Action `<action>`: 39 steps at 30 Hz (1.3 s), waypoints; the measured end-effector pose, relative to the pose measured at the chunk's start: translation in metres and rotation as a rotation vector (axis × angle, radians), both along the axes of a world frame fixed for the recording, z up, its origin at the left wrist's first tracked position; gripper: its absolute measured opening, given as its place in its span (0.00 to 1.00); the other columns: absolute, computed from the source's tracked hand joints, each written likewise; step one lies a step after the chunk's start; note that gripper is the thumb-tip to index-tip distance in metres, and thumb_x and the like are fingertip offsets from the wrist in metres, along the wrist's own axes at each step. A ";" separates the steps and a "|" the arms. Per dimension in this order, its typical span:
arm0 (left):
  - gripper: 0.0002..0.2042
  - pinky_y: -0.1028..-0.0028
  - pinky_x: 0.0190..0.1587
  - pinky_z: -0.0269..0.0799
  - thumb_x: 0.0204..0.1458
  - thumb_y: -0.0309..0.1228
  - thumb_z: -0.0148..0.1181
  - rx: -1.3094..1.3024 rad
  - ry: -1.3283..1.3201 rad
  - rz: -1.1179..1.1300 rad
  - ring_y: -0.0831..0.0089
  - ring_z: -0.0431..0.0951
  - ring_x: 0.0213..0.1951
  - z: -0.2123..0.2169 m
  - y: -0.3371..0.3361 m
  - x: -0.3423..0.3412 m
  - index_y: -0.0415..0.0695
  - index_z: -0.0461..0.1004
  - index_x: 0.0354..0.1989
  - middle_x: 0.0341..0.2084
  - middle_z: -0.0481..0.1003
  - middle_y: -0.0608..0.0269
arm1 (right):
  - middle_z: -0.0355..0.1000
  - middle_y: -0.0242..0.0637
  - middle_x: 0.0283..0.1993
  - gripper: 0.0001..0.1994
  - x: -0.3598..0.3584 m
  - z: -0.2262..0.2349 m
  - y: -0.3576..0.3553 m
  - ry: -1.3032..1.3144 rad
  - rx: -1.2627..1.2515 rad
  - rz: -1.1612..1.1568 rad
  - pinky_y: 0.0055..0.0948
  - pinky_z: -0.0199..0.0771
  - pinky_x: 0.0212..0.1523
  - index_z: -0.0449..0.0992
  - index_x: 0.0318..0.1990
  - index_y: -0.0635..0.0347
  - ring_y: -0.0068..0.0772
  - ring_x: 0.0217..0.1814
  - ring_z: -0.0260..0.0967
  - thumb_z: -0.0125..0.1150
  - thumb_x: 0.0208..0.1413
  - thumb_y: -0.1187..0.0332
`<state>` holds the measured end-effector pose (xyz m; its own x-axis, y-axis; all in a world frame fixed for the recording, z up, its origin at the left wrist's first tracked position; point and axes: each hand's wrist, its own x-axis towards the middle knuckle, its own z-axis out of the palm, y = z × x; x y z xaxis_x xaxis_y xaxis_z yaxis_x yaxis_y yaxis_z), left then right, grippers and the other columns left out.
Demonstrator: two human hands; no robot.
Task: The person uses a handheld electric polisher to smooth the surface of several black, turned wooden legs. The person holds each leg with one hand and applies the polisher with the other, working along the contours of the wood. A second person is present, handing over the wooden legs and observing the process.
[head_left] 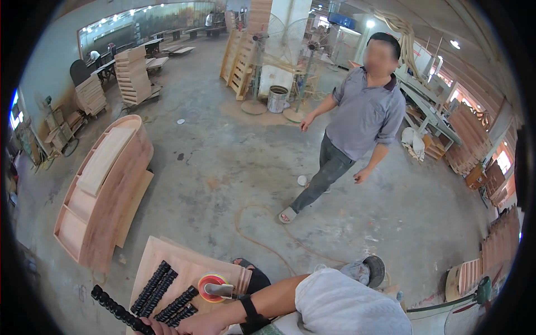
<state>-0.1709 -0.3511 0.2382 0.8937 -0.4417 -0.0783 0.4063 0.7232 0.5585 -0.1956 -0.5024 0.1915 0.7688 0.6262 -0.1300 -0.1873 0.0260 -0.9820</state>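
Observation:
My right hand point(170, 326) reaches left along the bottom edge, a black strap around its wrist, and is closed on one end of a long black ribbed rod point(114, 306) that points up and left. Several more black ribbed rods point(162, 290) lie side by side on a pale wooden panel point(162, 254) just beyond the hand. A round orange-and-red tool with a metal part point(215, 287) sits on the panel next to my forearm. My left hand is out of sight.
A person in a grey shirt point(363, 114) walks across the concrete floor ahead. A curved wooden cabinet piece point(103, 184) lies at the left. A thin hose point(262, 243) loops over the floor. Stacked wooden parts point(133, 75) and fans point(304, 39) stand farther back.

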 end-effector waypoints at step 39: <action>0.16 0.70 0.26 0.71 0.50 0.22 0.59 0.225 0.032 0.248 0.66 0.69 0.22 -0.018 -0.011 0.002 0.41 0.68 0.48 0.24 0.68 0.60 | 0.79 0.47 0.36 0.15 0.019 -0.044 -0.014 0.015 0.125 0.157 0.39 0.75 0.41 0.80 0.39 0.67 0.43 0.38 0.77 0.66 0.56 0.61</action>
<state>-0.1691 -0.3620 0.2199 0.9674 -0.1794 -0.1786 0.2530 0.6623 0.7052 -0.1761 -0.5163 0.1480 0.6592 0.7500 -0.0541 -0.2128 0.1171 -0.9701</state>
